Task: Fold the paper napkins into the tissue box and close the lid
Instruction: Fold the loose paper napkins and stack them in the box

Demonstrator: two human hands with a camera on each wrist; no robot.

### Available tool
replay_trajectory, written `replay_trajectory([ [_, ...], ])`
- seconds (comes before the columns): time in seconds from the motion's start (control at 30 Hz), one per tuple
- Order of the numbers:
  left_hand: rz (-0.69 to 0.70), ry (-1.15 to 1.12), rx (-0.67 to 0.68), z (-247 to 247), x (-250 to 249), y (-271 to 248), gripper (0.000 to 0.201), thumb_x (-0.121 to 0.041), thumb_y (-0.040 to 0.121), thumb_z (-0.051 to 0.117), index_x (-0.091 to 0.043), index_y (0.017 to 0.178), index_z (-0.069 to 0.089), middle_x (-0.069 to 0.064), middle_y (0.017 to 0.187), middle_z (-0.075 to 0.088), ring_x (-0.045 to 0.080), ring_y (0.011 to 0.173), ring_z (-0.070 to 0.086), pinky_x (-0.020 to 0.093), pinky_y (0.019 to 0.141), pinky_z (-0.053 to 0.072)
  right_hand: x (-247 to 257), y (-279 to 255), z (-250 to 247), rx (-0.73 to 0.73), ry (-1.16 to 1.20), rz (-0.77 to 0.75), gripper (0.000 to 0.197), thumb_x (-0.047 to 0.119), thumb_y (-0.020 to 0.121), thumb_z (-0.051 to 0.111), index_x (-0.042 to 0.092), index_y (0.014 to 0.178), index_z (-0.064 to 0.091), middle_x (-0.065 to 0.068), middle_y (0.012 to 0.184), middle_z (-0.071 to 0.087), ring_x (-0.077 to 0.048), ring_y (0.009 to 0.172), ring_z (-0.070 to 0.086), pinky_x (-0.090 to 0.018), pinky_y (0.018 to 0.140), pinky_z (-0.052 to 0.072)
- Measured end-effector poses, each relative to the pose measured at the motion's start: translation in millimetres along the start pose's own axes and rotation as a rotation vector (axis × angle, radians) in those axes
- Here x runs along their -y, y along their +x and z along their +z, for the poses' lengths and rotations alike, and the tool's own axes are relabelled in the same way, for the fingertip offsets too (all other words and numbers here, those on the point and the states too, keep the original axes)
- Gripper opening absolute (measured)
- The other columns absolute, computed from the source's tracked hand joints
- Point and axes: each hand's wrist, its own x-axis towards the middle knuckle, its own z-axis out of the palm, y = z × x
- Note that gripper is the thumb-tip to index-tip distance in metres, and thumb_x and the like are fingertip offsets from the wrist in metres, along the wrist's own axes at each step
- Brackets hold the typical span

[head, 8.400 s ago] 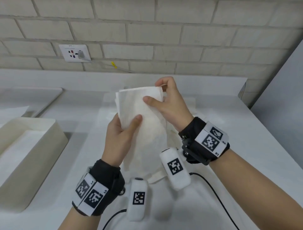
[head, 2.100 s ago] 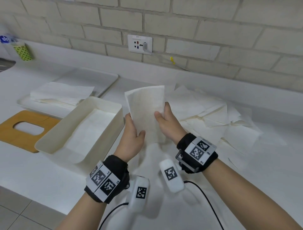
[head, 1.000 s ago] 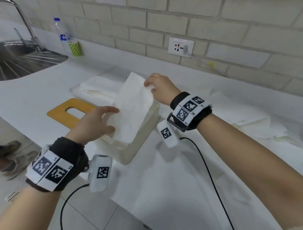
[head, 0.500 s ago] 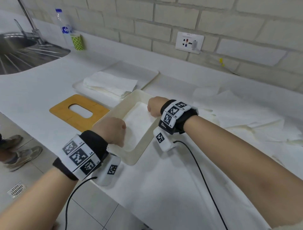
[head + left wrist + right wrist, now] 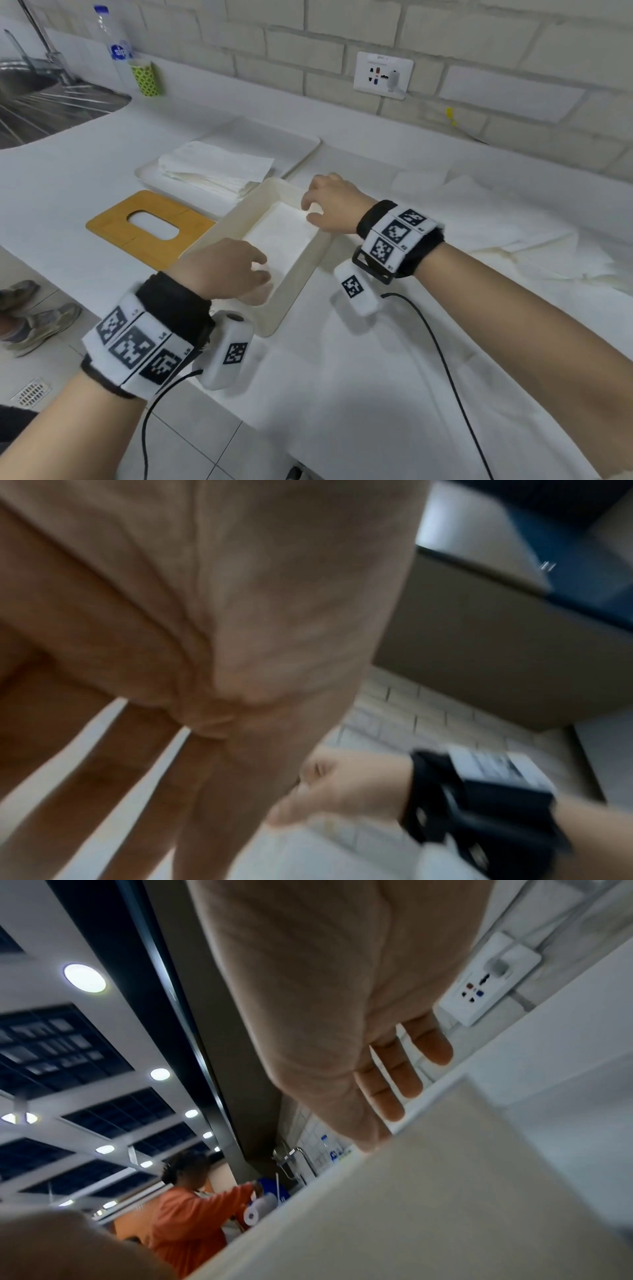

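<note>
My left hand (image 5: pixel 227 265) hovers over the near end of the tissue box (image 5: pixel 219 229), my right hand (image 5: pixel 330 202) over its far end; both are loosely spread and hold nothing. A folded napkin (image 5: pixel 281 233) lies flat inside the box. The wooden lid (image 5: pixel 150 224) rests left of it. Brushing the napkin could drag it askew, so the stack bulges under the lid.
</note>
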Motion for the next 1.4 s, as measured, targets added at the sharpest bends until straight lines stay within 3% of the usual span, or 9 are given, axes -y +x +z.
replay_trajectory([
  [0.17,0.186,-0.358,-0.367,-0.8,-35.0,-26.3,0.032,-0.035,0.094,0.050,-0.029,0.124,0.057,-0.011,0.112,0.062,0.000,0.086,0.058,0.015,0.069,0.042,-37.5,-70.8,-5.2,-0.012,0.075,0.044,0.026,0.025,0.093,0.049,0.013,0.115,0.057,-0.005,0.118,0.048,-0.020,0.115,0.042,-0.032,0.095,0.036],
  [0.23,0.298,-0.457,-0.381,8.0,-59.4,-27.9,0.026,-0.034,0.092,0.053,-0.031,0.116,0.061,-0.015,0.101,0.062,-0.004,0.083,0.058,0.013,0.074,0.045,-49.0,-101.8,1.5,0.062,0.045,0.090,0.023,0.029,0.093,0.050,0.015,0.110,0.057,0.000,0.108,0.048,-0.018,0.105,0.048,-0.031,0.086,0.040],
  [0.37,0.405,-0.397,-0.208,38.0,-105.2,-11.9,0.025,-0.034,0.094,0.053,-0.029,0.117,0.061,-0.015,0.104,0.060,-0.001,0.083,0.059,0.010,0.073,0.042,-64.0,-157.7,26.3,0.297,-0.048,0.189,0.028,0.042,0.087,0.056,0.018,0.102,0.056,0.007,0.094,0.046,-0.015,0.085,0.048,-0.027,0.065,0.034],
  [0.53,0.454,-0.266,-0.001,68.7,-142.6,6.4,0.030,-0.036,0.094,0.052,-0.027,0.122,0.058,-0.011,0.107,0.058,0.008,0.088,0.057,0.030,0.088,0.047,-73.6,-202.8,56.7,0.486,-0.144,0.264,0.047,0.053,0.072,0.069,0.019,0.094,0.044,0.002,0.094,0.044,-0.019,0.078,0.048,-0.026,0.050,0.025],
  [0.8,0.485,-0.093,0.207,86.8,-182.9,11.5,0.047,-0.044,0.090,0.058,-0.027,0.133,0.048,-0.006,0.126,0.051,0.012,0.108,0.052,0.028,0.094,0.043,-85.8,-221.9,68.3,0.453,0.038,0.376,0.039,0.007,0.079,0.067,0.008,0.111,0.045,-0.009,0.117,0.035,-0.022,0.076,0.042,-0.023,0.051,0.030],
  [0.93,0.503,-0.035,0.246,94.4,-202.1,14.6,0.055,-0.044,0.088,0.060,-0.027,0.137,0.043,-0.004,0.132,0.047,0.014,0.114,0.049,0.027,0.095,0.040,-94.0,-235.0,70.1,0.362,0.090,0.407,0.032,-0.009,0.083,0.046,0.016,0.101,0.041,-0.009,0.103,0.028,-0.020,0.058,0.036,-0.025,0.049,0.027],
  [1.13,0.604,-0.185,0.161,97.8,-218.1,22.6,0.071,-0.035,0.078,0.075,-0.033,0.139,0.039,-0.003,0.130,0.045,0.016,0.121,0.041,0.028,0.100,0.035,-105.9,-257.8,41.3,0.058,0.467,0.342,0.025,-0.006,0.074,0.058,0.014,0.082,0.047,0.001,0.091,0.046,-0.021,0.086,0.061,-0.020,0.069,0.045],
  [1.23,0.728,-0.384,0.162,96.5,-220.1,27.5,0.053,-0.033,0.074,0.080,-0.034,0.122,0.057,-0.007,0.125,0.054,0.009,0.118,0.044,0.022,0.100,0.034,-105.6,-269.9,16.6,-0.097,0.631,0.254,0.033,-0.004,0.068,0.066,0.023,0.074,0.049,0.002,0.085,0.057,-0.012,0.081,0.064,-0.018,0.072,0.046],
  [1.4,0.628,-0.829,0.087,91.3,-222.9,21.2,0.001,-0.025,0.085,0.069,-0.026,0.084,0.068,-0.010,0.073,0.070,0.003,0.069,0.064,0.016,0.065,0.047,-119.5,-273.7,5.5,-0.402,0.837,0.272,0.032,-0.003,0.073,0.069,0.021,0.084,0.051,0.004,0.092,0.057,-0.005,0.085,0.064,-0.020,0.078,0.047],
])
